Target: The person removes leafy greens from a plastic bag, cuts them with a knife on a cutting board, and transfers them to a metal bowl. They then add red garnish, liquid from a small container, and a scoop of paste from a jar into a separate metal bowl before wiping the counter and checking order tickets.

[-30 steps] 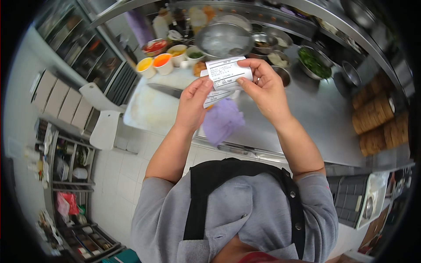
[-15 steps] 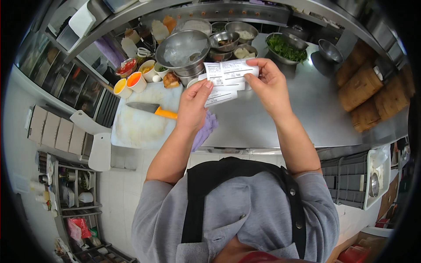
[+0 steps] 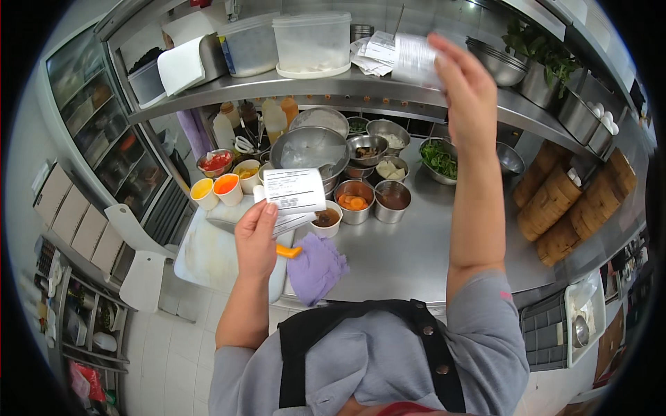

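My left hand (image 3: 255,239) is closed on some printed paper slips (image 3: 294,191), pinched between thumb and fingers above the cutting board. Up by the shelf, my right hand (image 3: 466,76) grips another paper slip (image 3: 416,61), which is blurred by motion. Beside that slip, a pile of receipts (image 3: 373,54) lies on the shelf. Under my left hand, the white cutting board (image 3: 232,258) carries a knife whose orange handle (image 3: 288,251) shows; the slips and hand hide much of its blade. A crumpled purple cloth (image 3: 317,268) lies to the right of the handle.
Steel bowls (image 3: 310,149) and pots of ingredients stand along the back of the steel counter (image 3: 416,253). Paper cups (image 3: 227,189) of sauce stand at the left. The shelf (image 3: 298,86) above bears plastic tubs (image 3: 312,41). Wooden blocks (image 3: 555,201) stand at the right.
My right hand has gone up and away to the shelf with one slip, parting from my left hand. The left hand has moved left and nearer to me, still holding slips. The view has tilted up.
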Demonstrator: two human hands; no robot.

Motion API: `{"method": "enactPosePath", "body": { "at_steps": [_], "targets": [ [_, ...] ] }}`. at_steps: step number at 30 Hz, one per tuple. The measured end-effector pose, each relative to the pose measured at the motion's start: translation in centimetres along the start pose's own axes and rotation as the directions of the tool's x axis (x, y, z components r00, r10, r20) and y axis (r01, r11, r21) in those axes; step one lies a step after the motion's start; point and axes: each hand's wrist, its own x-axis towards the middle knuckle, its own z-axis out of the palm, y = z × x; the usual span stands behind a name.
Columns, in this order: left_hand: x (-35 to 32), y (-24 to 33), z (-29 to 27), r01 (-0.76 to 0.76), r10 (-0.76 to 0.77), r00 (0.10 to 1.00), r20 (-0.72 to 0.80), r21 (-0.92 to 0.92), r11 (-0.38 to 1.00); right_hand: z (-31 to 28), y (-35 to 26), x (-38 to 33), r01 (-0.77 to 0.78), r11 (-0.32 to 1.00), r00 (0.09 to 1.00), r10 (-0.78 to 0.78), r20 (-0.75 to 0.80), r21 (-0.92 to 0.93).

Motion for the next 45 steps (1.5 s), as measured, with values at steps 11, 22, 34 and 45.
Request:
{"method": "enactPosePath", "body": {
  "at_steps": [11,22,34,45],
  "targets": [
    [0.9,1.9,0.0,-0.022,0.022,1.000,-0.010,0.039,0.999,-1.1,8.4,16.0,-0.247,0.922,0.968,0.247,-0.039,-0.299],
    [2.1,2.0,1.8,0.088,-0.077,0.995,0.057,-0.206,0.975,-1.1,9.2,8.2,0.144,0.017,0.940,-0.315,0.131,-0.989],
    [2.8,0.1,4.6,0.156,-0.135,0.983,0.124,-0.174,0.972,4.7,5.9,-7.1,-0.491,0.870,0.747,0.448,0.491,-0.048],
    [2.9,-0.8,5.8,0.118,-0.109,0.991,0.077,-0.127,0.985,3.2,5.1,-7.6,-0.656,0.750,0.695,0.556,0.456,0.084]
  ]
}}
